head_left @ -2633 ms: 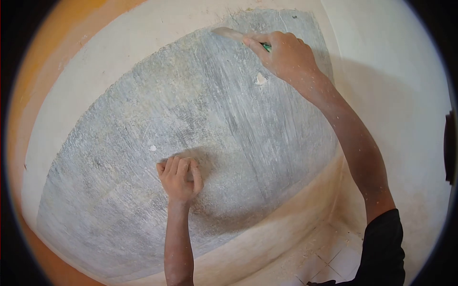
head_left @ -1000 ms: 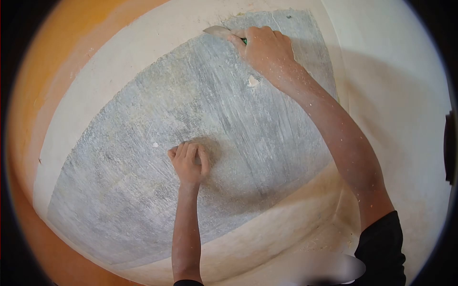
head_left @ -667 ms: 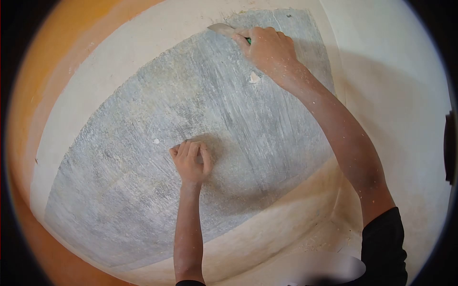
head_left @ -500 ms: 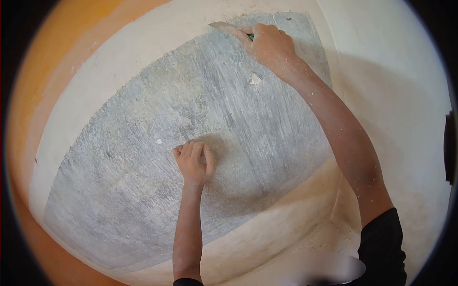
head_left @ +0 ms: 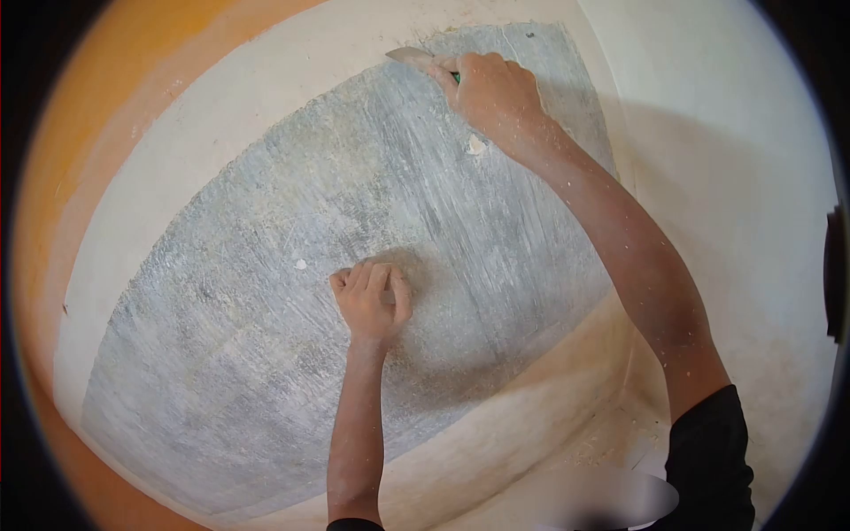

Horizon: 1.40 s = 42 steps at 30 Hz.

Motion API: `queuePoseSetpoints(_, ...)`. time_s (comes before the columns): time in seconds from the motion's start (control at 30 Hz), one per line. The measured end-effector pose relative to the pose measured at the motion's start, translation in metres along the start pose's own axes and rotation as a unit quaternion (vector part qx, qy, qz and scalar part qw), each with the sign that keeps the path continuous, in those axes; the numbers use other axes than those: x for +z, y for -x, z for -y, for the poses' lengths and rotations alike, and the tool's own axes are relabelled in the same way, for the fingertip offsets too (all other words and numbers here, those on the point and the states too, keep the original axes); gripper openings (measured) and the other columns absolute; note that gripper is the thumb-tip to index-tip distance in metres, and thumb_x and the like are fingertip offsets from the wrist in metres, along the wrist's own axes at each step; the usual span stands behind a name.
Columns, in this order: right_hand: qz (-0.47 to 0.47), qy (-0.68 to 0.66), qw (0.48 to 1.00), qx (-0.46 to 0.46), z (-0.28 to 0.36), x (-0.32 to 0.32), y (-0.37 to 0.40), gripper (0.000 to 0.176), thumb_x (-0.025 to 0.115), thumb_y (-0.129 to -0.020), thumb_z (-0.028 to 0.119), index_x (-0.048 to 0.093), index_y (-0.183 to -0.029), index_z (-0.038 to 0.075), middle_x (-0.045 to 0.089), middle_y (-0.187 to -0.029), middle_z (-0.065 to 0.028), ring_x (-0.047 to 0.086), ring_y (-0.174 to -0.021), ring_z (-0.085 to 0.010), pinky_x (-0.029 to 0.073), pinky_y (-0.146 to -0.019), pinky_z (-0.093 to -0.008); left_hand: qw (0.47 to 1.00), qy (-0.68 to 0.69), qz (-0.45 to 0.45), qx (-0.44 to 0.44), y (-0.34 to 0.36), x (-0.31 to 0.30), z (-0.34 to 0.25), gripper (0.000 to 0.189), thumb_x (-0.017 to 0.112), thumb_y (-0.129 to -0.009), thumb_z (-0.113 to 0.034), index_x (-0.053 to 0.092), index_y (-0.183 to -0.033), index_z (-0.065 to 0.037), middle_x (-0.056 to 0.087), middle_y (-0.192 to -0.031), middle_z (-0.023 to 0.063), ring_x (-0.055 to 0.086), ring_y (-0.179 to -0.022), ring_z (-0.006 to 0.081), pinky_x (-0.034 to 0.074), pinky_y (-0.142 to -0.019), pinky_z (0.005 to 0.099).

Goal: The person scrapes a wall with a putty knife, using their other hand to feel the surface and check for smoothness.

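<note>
My right hand (head_left: 498,93) is closed round a putty knife (head_left: 409,57), whose metal blade points left. A bit of green handle shows between the fingers. The blade lies at the upper curved edge of a grey, scraped wall patch (head_left: 266,354), where it meets a cream band (head_left: 204,124). Lower down, my left hand (head_left: 372,299) is curled into a loose fist on or close to the grey surface, its shadow beside it. Nothing shows inside its fingers.
Orange paint (head_left: 111,97) borders the cream band on the left. A pale adjoining wall (head_left: 735,195) stands at the right. Two white chipped spots mark the grey patch, and crumbs (head_left: 598,451) lie at the lower corner. A blurred oval covers the bottom edge.
My right hand and the putty knife have shifted slightly downward along the patch's upper edge. My left hand appears a little further right in view, still curled.
</note>
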State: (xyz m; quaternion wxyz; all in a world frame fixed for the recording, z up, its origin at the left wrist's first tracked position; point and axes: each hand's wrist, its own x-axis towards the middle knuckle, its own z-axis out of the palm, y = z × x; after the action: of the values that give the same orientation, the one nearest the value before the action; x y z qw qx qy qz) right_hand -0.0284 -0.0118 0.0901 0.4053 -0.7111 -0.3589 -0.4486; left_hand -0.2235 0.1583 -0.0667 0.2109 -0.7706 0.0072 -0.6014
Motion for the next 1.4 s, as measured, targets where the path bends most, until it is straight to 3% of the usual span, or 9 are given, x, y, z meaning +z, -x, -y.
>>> queuePoseSetpoints(0.33, 0.092, -0.080, 0.992, -0.009, 0.004, -0.014, 0.016, 0.041, 0.045, -0.101, 0.042, 0.070, -0.118, 0.015, 0.067, -0.066, -0.0123, 0.067, -0.061, -0.0283, 0.055, -0.064, -0.0425, 1.000, 0.002, -0.005, -0.010, -0.003, 0.004, -0.005, 0.007, 0.060, -0.079, -0.008, 0.057, -0.073, -0.012, 0.058, -0.070, 0.0007, 0.050, -0.065, 0.0164, 0.029, -0.071, 0.0330)
queuePoseSetpoints(0.43, -0.049, -0.096, 0.991, -0.080, 0.000, 0.010, 0.049, 0.038, 0.047, -0.101, 0.038, 0.069, -0.117, 0.012, 0.066, -0.063, -0.0140, 0.065, -0.058, -0.0300, 0.053, -0.060, -0.0437, 0.998, -0.002, 0.011, -0.061, -0.011, 0.012, -0.026, 0.006, 0.061, -0.084, -0.014, 0.063, -0.081, -0.009, 0.060, -0.075, 0.0047, 0.055, -0.070, 0.0201, 0.035, -0.073, 0.0351)
queuePoseSetpoints(0.6, 0.122, -0.149, 0.981, -0.025, 0.011, 0.007, 0.063, 0.029, 0.050, -0.099, 0.024, 0.067, -0.117, 0.008, 0.068, -0.073, -0.0148, 0.068, -0.070, -0.0294, 0.053, -0.063, -0.0420, 0.810, 0.443, 0.084, -0.375, -0.099, 0.022, -0.082, 0.047, 0.042, -0.104, -0.041, 0.064, -0.111, 0.000, 0.064, -0.101, 0.0086, 0.061, -0.092, 0.0209, 0.048, -0.084, 0.0374)
queuePoseSetpoints(0.67, 0.126, -0.172, 0.975, -0.057, 0.002, 0.020, 0.073, 0.029, 0.051, -0.098, 0.021, 0.066, -0.119, 0.008, 0.069, -0.078, -0.0150, 0.069, -0.074, -0.0294, 0.053, -0.065, -0.0422, 0.637, 0.599, 0.084, -0.479, -0.128, 0.038, -0.091, 0.053, 0.034, -0.105, -0.043, 0.056, -0.119, 0.004, 0.063, -0.105, 0.0142, 0.059, -0.103, 0.0223, 0.049, -0.085, 0.0374)
queuePoseSetpoints(0.77, 0.135, -0.243, 0.957, -0.082, -0.019, 0.029, 0.074, 0.031, 0.052, -0.096, 0.012, 0.058, -0.125, 0.005, 0.069, -0.088, -0.0141, 0.067, -0.079, -0.0278, 0.053, -0.074, -0.0390, 0.748, 0.450, 0.087, -0.481, -0.135, 0.062, -0.084, 0.054, 0.034, -0.105, -0.043, 0.049, -0.126, 0.006, 0.062, -0.105, 0.0196, 0.060, -0.102, 0.0249, 0.050, -0.087, 0.0385)
queuePoseSetpoints(0.9, 0.354, -0.541, 0.761, -0.056, -0.054, 0.038, 0.061, 0.047, 0.048, -0.098, 0.011, 0.045, -0.145, 0.012, 0.066, -0.096, -0.0187, 0.065, -0.087, -0.0286, 0.050, -0.083, -0.0394, 0.783, 0.329, 0.083, -0.521, -0.145, 0.055, -0.102, 0.050, 0.033, -0.106, -0.038, 0.051, -0.116, 0.007, 0.062, -0.092, 0.0181, 0.066, -0.075, 0.0230, 0.053, -0.068, 0.0309)
queuePoseSetpoints(0.97, 0.220, -0.529, 0.796, -0.197, -0.071, 0.054, 0.064, 0.050, 0.050, -0.099, 0.013, 0.041, -0.148, 0.015, 0.058, -0.115, -0.0149, 0.056, -0.106, -0.0267, 0.046, -0.093, -0.0374, 0.809, 0.298, 0.052, -0.504, -0.151, 0.059, -0.102, 0.045, 0.035, -0.106, -0.034, 0.052, -0.112, 0.008, 0.061, -0.084, 0.0141, 0.063, -0.064, 0.0201, 0.051, -0.060, 0.0297)
queuePoseSetpoints(1.13, 0.002, -0.309, 0.946, -0.101, -0.156, 0.089, 0.123, 0.055, 0.060, -0.096, 0.024, 0.044, -0.147, 0.011, 0.039, -0.144, -0.0186, 0.036, -0.135, -0.0356, 0.026, -0.111, -0.0504, 0.900, -0.002, 0.008, -0.436, -0.168, 0.053, -0.103, 0.034, 0.047, -0.102, -0.021, 0.050, -0.122, 0.006, 0.063, -0.082, 0.0119, 0.061, -0.068, 0.0181, 0.048, -0.062, 0.0319)
queuePoseSetpoints(1.4, 0.131, -0.234, 0.960, 0.084, -0.257, 0.183, 0.323, 0.093, 0.065, -0.087, 0.050, 0.019, -0.154, 0.004, 0.001, -0.159, -0.0283, -0.001, -0.145, -0.0509, 0.003, -0.111, -0.0670, 0.905, -0.145, 0.018, -0.399, -0.201, 0.055, -0.133, 0.037, 0.054, -0.097, -0.014, 0.059, -0.132, -0.004, 0.070, -0.098, 0.0228, 0.071, -0.085, 0.0268, 0.053, -0.075, 0.0365)
